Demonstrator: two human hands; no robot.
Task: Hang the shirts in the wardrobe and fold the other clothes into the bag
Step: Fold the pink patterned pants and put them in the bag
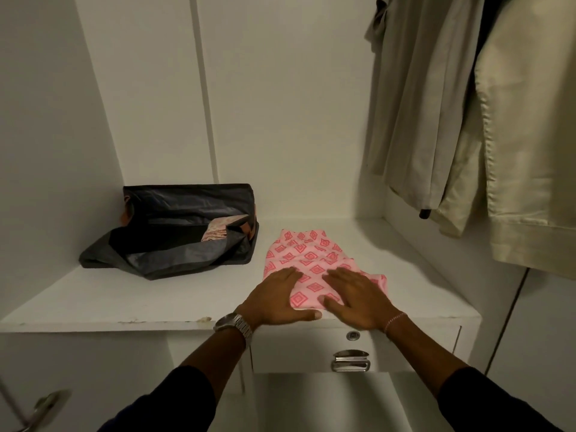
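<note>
Presently: one pink cloth [307,260] with a red diamond print, folded to a small pad, lying on the white shelf [124,300] just right of the frame's centre, its near edge at the shelf's front lip.

Left hand [277,297]: flat, fingers straight, pressing the cloth's near left part; metal watch [233,325] at the wrist. Right hand [355,294]: flat likewise, pressing the near right part; thin bracelet at the wrist. Neither hand grips anything.

Dark bag [174,235]: centre left of the frame, on the same shelf, near the cloth but apart from it; mouth slumped half open, a patterned piece showing inside.

Pale shirts [467,120]: hanging, upper right.

Drawer with metal handle [350,360]: below the shelf's front lip.

Risks, as judged: the fold may spring open once the palms lift, the fabric being light; the cloth, sitting at the lip, could slide off toward the drawer; the limp bag mouth may collapse and snag the fold on entry.
</note>
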